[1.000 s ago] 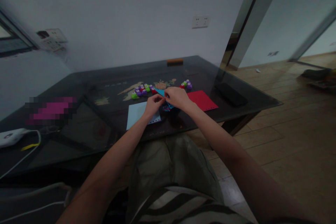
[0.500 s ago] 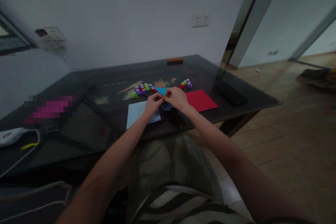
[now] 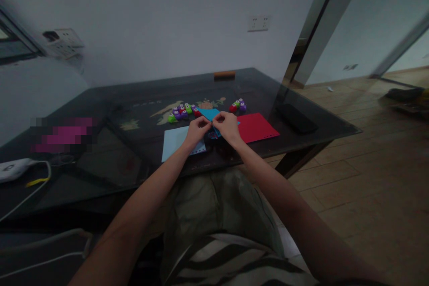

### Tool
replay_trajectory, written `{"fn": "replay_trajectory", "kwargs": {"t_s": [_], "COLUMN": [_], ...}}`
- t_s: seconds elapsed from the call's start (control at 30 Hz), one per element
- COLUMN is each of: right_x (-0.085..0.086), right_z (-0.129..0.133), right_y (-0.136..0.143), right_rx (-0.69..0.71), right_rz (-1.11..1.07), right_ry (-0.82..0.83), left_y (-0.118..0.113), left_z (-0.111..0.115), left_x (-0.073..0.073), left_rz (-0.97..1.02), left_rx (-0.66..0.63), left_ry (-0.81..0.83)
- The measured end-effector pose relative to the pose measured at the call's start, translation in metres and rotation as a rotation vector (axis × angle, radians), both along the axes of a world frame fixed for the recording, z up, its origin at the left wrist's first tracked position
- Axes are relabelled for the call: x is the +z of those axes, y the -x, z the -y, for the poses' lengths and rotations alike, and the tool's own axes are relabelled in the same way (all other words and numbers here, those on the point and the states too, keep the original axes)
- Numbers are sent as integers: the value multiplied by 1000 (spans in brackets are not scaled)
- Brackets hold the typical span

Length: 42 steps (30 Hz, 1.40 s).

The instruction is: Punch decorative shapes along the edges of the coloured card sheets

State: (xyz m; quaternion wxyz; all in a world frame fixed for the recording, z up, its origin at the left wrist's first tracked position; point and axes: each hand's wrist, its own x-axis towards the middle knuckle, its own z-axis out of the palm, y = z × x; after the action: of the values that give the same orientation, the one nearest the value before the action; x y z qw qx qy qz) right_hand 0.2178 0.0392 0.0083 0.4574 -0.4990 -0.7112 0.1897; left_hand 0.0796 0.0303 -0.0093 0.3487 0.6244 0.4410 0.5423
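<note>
Blue paper (image 3: pixel 208 113) is pinched in the fingertips of the left hand (image 3: pixel 198 129) and right hand (image 3: pixel 227 126), nearly meeting near the tabletop's (image 3: pixel 258 87) front edge; red paper (image 3: pixel 256 128) lies rightward (a black object (image 3: pixel 296 118) nearer the right corner).

The paper (image 3: pixel 208 113) is bright blue; left sheet (image 3: pixel 173 140), pale blue; right sheet (image 3: pixel 257 128), red; tabletop (image 3: pixel 261 91), dark with flowers.

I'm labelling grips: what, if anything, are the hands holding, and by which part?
The blue paper, by its near side, in the left hand and right hand; the exact edge or corner is hidden.
</note>
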Motion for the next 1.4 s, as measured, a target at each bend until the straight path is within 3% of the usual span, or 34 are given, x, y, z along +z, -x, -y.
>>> {"fn": "replay_trajectory", "kwargs": {"t_s": [0.27,0.47,0.63,0.83,1.03,1.23,1.4], "right_x": [1,4,-8,-19,-17,-18,-30], "right_z": [-7,15,43,47,44,45,40], "right_y": [-14,-31,-34,-25,-22,-24,-33], "right_rx": [102,186,269,188,140,118,199], "right_rz": [-227,-210,12,540,634,469,-65], "right_ry": [99,55,-9,-110,-65,-32,164], "left_y": [0,0,1,2,3,3,4], "left_z": [2,1,1,0,-2,-2,-2], "left_x": [2,1,1,1,-1,0,-2], "left_rz": [41,30,28,43,49,62,118], "left_rx": [11,17,30,42,40,47,17], "left_ry": [33,35,39,35,29,50,99]}}
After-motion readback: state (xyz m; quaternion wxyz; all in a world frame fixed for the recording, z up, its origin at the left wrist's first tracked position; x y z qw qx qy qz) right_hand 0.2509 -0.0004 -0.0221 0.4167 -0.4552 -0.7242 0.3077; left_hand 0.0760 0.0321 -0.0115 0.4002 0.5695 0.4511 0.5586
